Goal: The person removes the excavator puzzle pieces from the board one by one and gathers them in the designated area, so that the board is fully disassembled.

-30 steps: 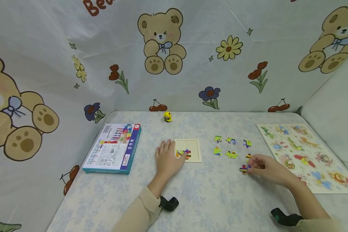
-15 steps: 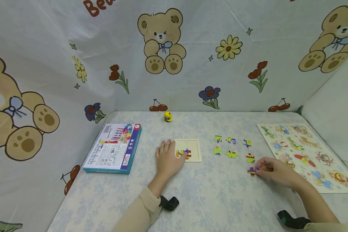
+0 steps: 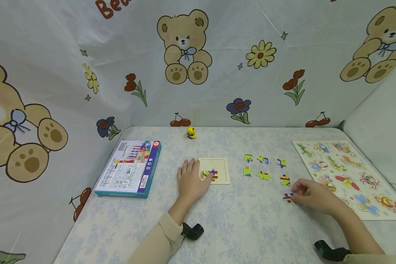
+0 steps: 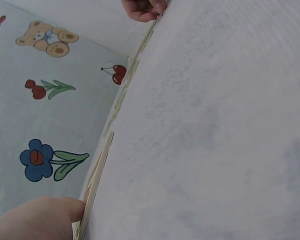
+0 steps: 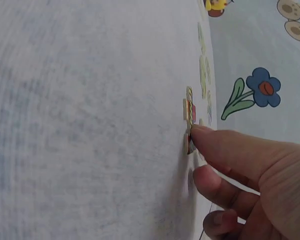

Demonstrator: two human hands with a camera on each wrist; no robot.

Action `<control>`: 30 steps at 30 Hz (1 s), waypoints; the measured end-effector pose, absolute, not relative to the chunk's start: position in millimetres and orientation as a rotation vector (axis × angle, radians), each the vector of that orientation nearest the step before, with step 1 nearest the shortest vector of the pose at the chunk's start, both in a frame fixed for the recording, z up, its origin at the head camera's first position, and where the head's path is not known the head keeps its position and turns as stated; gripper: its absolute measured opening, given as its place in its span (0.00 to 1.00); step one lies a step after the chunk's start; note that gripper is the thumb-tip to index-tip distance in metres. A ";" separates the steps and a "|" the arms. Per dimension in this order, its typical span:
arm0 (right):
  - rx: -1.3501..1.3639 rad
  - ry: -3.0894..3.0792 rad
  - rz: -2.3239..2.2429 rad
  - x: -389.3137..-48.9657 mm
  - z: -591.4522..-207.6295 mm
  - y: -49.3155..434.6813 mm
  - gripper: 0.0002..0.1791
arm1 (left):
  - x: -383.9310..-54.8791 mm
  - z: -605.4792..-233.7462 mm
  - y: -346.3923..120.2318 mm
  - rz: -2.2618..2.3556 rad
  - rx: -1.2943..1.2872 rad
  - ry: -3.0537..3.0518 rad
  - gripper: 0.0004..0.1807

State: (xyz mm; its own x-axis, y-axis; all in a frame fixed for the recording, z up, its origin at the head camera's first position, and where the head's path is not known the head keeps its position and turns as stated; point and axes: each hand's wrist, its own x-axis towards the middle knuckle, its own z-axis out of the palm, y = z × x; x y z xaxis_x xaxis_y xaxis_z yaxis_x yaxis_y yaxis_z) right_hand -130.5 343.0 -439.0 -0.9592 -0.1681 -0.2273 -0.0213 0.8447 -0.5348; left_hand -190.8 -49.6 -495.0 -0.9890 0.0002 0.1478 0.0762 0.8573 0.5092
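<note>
My left hand (image 3: 192, 181) lies with outstretched fingers at the left side of a small cream wooden puzzle tray (image 3: 223, 170). Its thumb rests over the tray's lower part, on colourful joined puzzle pieces (image 3: 215, 175); in the left wrist view the thumb touches the tray's edge (image 4: 97, 182). At the right, my right hand (image 3: 311, 196) pinches the right end of a purple, red and yellow puzzle piece (image 3: 287, 198) low at the table. In the right wrist view the thumb (image 5: 210, 142) covers part of that piece (image 5: 189, 107); the contact behind it is hidden.
Several loose green-yellow puzzle pieces (image 3: 264, 175) lie between the tray and my right hand, with a striped one (image 3: 285, 180) just above it. A sticker-like animal sheet (image 3: 344, 165) lies far right. A box (image 3: 128, 168) is at left, a yellow toy figure (image 3: 191, 132) at the back.
My right hand has slid to the right with the pinched puzzle piece, uncovering the striped piece above. The held piece has turned slightly. My left hand has stayed put.
</note>
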 end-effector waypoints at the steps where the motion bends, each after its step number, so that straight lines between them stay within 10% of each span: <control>1: -0.150 2.769 -0.782 -130.7 -439.5 342.6 0.13 | -190.6 -495.3 -49.6 -0.799 -0.061 -2.890 0.41; 30: -0.524 2.736 -0.871 -201.5 -434.5 174.3 0.19 | -190.5 -494.3 -55.3 -0.755 -0.065 -2.950 0.32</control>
